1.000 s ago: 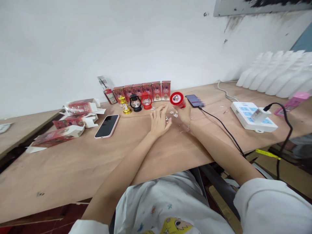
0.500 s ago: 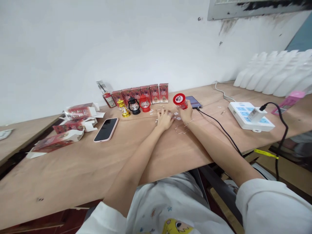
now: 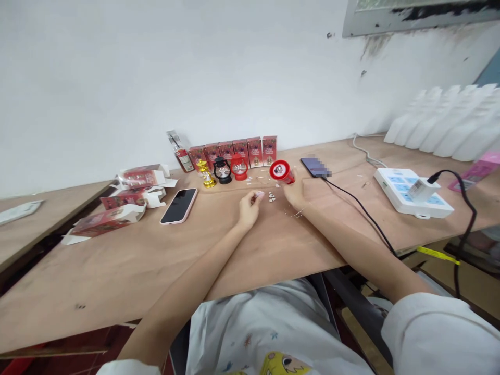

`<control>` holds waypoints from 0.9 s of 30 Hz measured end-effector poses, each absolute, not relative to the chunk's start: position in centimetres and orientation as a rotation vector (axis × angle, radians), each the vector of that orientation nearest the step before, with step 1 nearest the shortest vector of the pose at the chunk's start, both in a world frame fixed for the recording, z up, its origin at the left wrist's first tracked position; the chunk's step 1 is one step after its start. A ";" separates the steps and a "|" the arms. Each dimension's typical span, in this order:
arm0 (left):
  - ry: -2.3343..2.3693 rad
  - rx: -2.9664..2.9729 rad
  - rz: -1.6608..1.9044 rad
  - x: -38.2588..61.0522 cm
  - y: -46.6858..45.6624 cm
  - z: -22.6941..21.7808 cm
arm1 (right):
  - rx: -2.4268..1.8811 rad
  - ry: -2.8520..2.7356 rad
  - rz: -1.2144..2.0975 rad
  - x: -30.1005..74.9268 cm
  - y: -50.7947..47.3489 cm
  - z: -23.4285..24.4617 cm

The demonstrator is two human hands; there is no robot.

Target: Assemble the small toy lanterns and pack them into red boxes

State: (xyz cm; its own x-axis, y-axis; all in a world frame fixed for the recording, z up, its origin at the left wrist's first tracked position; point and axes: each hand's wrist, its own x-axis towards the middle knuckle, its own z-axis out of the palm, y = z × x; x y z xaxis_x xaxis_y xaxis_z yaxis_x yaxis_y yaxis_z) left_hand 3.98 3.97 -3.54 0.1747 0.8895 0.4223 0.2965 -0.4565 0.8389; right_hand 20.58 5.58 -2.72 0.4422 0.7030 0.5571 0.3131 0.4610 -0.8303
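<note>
My right hand (image 3: 294, 194) is closed around a red lantern part (image 3: 282, 171), tilted so its round underside faces up, with dark and light shapes inside the opening. My left hand (image 3: 249, 209) rests on the table with fingertips pinched on a small whitish piece (image 3: 259, 194), too small to name. Between the hands lie several small round discs (image 3: 271, 197), like button cells. A thin bent wire (image 3: 292, 211) lies by my right wrist. Past my left hand stand a red lantern (image 3: 239, 167), a black lantern (image 3: 222, 171) and a gold lantern (image 3: 205, 175).
Red printed boxes (image 3: 254, 152) stand in a row by the wall. Opened boxes (image 3: 109, 220) lie at left, near a phone (image 3: 178, 206). At right are a phone on a cable (image 3: 313, 167), a white power strip (image 3: 412, 192) and white bottles (image 3: 449, 125).
My left hand has drawn back toward me and left, from spread fingers to a pinch. The loose discs now show in a cluster. The red part has tipped slightly in my right hand.
</note>
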 end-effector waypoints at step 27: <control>0.875 1.988 1.546 2.0 0.6 1.0 | -0.988 -1.471 0.382 17.9 3.6 -2.6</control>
